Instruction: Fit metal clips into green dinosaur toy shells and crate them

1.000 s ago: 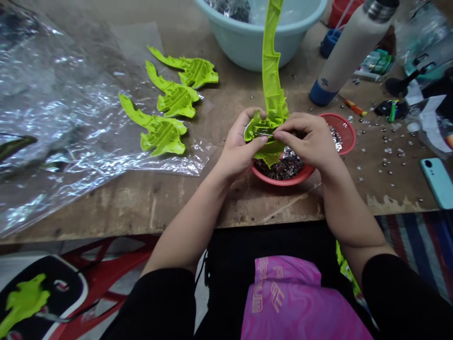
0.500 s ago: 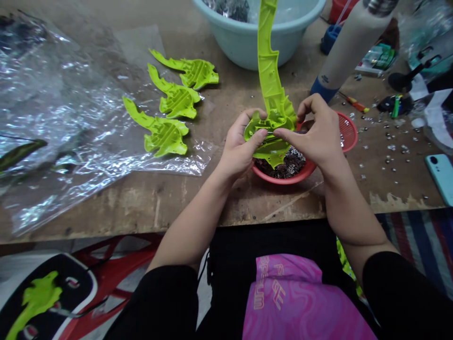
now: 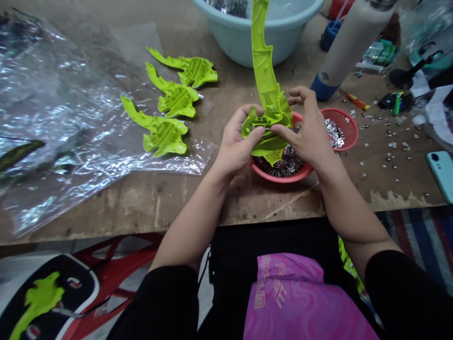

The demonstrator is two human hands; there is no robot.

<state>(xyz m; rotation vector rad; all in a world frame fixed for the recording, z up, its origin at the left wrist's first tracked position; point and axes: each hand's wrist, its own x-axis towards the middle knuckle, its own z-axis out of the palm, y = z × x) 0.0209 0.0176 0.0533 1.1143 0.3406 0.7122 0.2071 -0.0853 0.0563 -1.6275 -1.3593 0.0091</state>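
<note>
Both my hands are on a lime-green moulded plastic part [image 3: 266,85], its long curved arm pointing away from me. My left hand [image 3: 238,141] grips its left edge, thumb across the inner face. My right hand [image 3: 309,127] presses the inner face with its thumb; the index and other fingers are raised behind the right edge. A thin dark rod or slot shows between the thumbs, too small to make out. Underneath stands a red bowl [image 3: 281,179] of small metal pieces, partly hidden. Beside my right hand is a red mesh basket [image 3: 348,125] with shiny clips.
Three similar green parts [image 3: 164,134] lie on clear plastic sheeting [image 3: 88,156] to the left. A light-blue basin [image 3: 244,42] and a tilted bottle [image 3: 348,47] stand behind. Loose metal bits, a screwdriver [image 3: 356,100] and a phone [image 3: 440,172] are on the right.
The green part has shifted slightly left with both hands. My right fingers have lifted and straightened off its right edge, while the thumb stays on it. More of the mesh basket shows.
</note>
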